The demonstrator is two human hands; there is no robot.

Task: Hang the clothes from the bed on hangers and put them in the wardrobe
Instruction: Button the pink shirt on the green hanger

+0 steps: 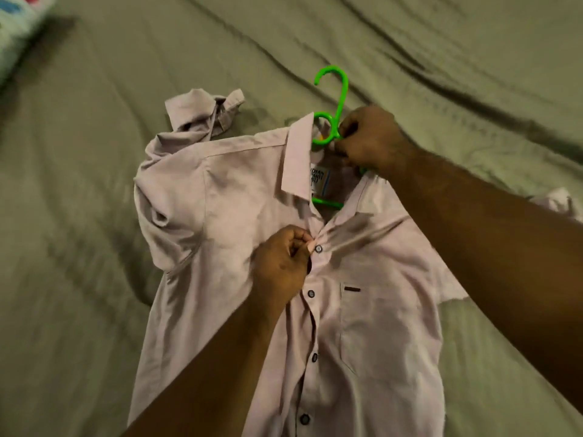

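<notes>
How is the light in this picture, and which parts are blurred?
Head view: dim, yellowish light, no glare; the sheet and the pillow at the top left corner are blurred; the shirt, its buttons and the green hanger are fairly sharp; a soft shadow crosses its chest.

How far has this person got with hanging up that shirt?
Done: the hanger sits inside the collar of the shirt. In hand: the right hand grips the hanger's neck while the left hand pinches the front by the top button. Left: the shirt lies on the bed, no wardrobe in view.
</notes>
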